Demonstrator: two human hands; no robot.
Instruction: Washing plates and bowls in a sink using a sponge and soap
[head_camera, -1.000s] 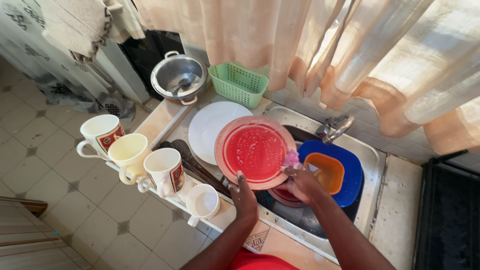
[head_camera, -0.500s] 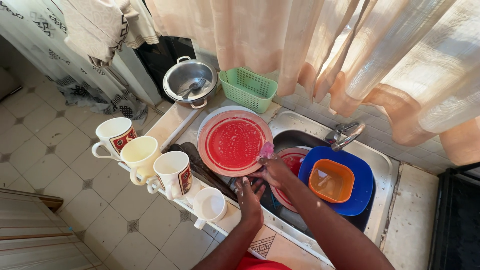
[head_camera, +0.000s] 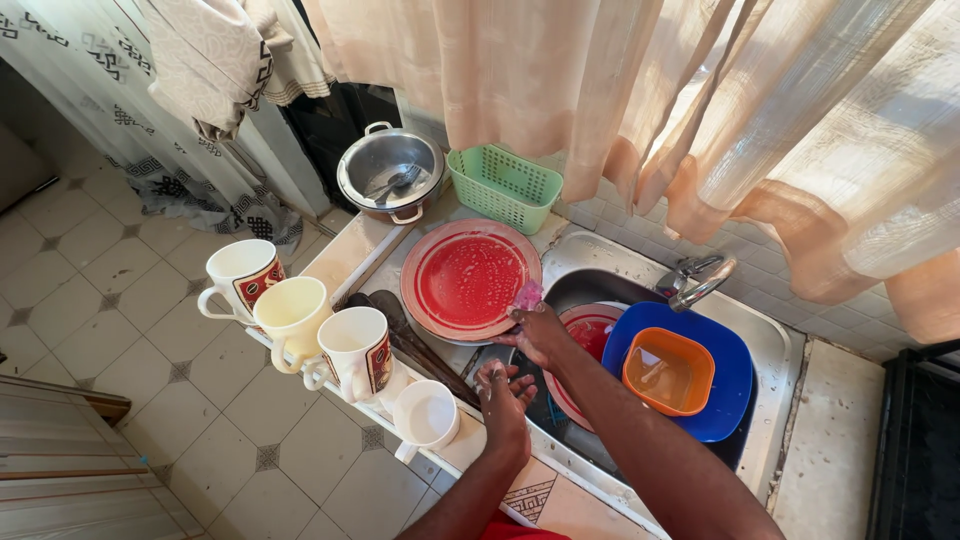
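While the left hand (head_camera: 503, 395) hung over the bench's near edge with its wet fingers curled loosely together and nothing in them, it touched no dish, so the plate (head_camera: 468, 278) had no steadying from that side. To its left a white cup (head_camera: 425, 415) lay at the near edge, and beyond it stood three mugs (head_camera: 300, 318) in a row along the left edge, close enough to be knocked by a careless elbow. Just past the left hand, the right hand (head_camera: 542, 332) pinched a small pink sponge (head_camera: 527, 296) between fingertips and thumb and pressed it against the right rim of the red plate, which lay on the draining part of the bench, touching the sink's (head_camera: 775, 345) left edge. Soap streaks showed on the plate's face. Good work here probably called for short, firm strokes around the rim, with the free hand brought over to hold the far side so the plate would not slide toward the dark spoons (head_camera: 395, 325) beside it. In the sink sat a blue plate (head_camera: 725, 385) carrying an orange tub (head_camera: 668, 372), with another red plate (head_camera: 590, 330) under the arm. Farther back, at the far edge, stood a steel pot (head_camera: 390, 172) and a green basket (head_camera: 503, 187).
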